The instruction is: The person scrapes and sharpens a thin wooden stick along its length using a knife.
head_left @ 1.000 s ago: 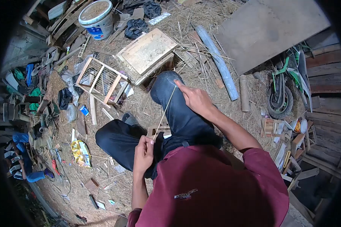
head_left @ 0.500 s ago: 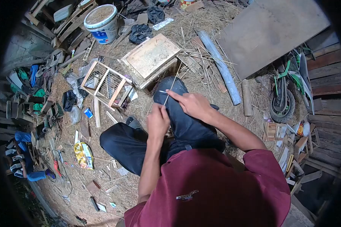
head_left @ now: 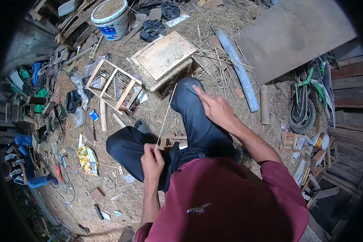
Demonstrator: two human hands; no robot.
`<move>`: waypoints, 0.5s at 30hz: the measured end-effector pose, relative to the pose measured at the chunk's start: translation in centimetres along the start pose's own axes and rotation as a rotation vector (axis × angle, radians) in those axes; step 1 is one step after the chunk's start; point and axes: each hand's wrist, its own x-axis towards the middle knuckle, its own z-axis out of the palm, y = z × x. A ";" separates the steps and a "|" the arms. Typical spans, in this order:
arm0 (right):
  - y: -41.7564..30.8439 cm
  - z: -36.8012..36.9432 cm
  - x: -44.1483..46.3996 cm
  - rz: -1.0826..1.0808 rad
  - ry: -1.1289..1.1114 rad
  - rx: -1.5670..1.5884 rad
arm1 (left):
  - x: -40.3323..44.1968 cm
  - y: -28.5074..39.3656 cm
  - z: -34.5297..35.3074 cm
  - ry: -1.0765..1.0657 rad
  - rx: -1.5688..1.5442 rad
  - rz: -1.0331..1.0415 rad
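Observation:
My left hand [head_left: 152, 163] is closed on the lower end of a thin bamboo strip [head_left: 166, 115], above my folded leg. The strip slants up and away toward my raised knee [head_left: 188, 90]. My right hand [head_left: 218, 111] is over that knee and thigh, index finger stretched forward and the other fingers curled. It grips a small knife, whose blade is blurred and mostly hidden now; the handle is inside my palm. Beyond the knee stands a wooden box [head_left: 165, 56] with sawdust on its top. Left of it lies a wooden frame cage [head_left: 113, 86] with thin bars.
A bucket [head_left: 111, 20] stands at the back left. A grey pipe [head_left: 238, 70] and a large board [head_left: 290, 38] lie to the right, near a green-and-white motorbike [head_left: 306, 97]. A yellow packet [head_left: 88, 160] is on the littered floor. Another person [head_left: 24, 165] sits far left.
My left hand has drawn back toward my body, pulling the strip down and left. My right hand has shifted slightly right, off the strip, and the blade no longer shows clearly.

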 end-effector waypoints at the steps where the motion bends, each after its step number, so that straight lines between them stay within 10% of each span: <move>1: -0.6 -0.1 -0.2 -0.056 -0.031 -0.002 | 0.9 0.5 1.1 0.005 -0.023 0.008; 15: 0.5 0.1 1.1 0.062 -0.080 -0.119 | 0.9 -0.4 2.7 -0.167 0.099 0.044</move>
